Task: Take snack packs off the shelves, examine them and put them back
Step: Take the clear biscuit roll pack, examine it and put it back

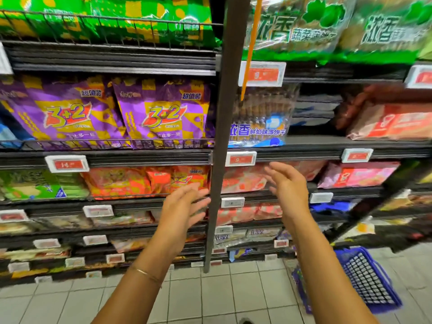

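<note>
Below the upright blue biscuit pack point(259, 118), label outward: left hand point(184, 206) and right hand point(287, 185), each grip wide, empty

Glossy plastic snack packs point(161, 115); matt dark metal shelves point(112, 157); plastic basket point(367, 279).

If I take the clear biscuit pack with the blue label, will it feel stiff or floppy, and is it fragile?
The clear biscuit pack probably feels fairly stiff: tight rows of thin biscuits show through the film. Its glossy wrapper glints, so it may be slippery. Thin biscuits likely crack if squeezed, so grip gently.
</note>
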